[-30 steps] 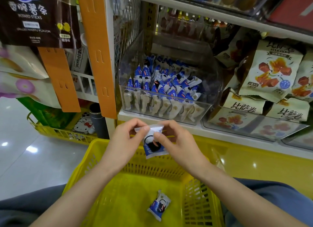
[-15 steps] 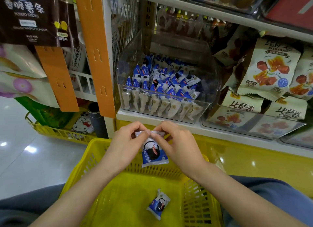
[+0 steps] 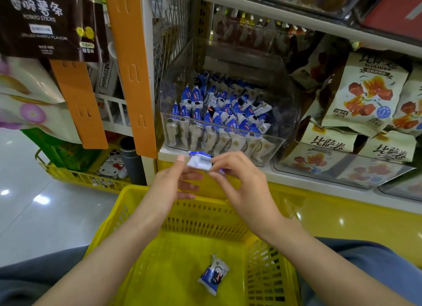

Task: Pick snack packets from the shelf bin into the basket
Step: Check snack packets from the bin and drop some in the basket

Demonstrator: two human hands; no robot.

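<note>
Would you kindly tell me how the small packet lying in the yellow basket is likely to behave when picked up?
Probably light: the right hand holds a matching packet by a fingertip pinch. The basket packet looks puffy with crimped ends, so likely soft and crinkly, not stiff. It lies flat in the basket, so it should not roll.

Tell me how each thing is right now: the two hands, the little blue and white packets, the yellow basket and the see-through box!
Left hand: open, fingers straight.
Right hand: pinches a small blue and white snack packet in the air.
Yellow plastic basket: holds one loose packet, lying on its floor.
Clear plastic shelf bin: open on top, partly full of packets.
</note>
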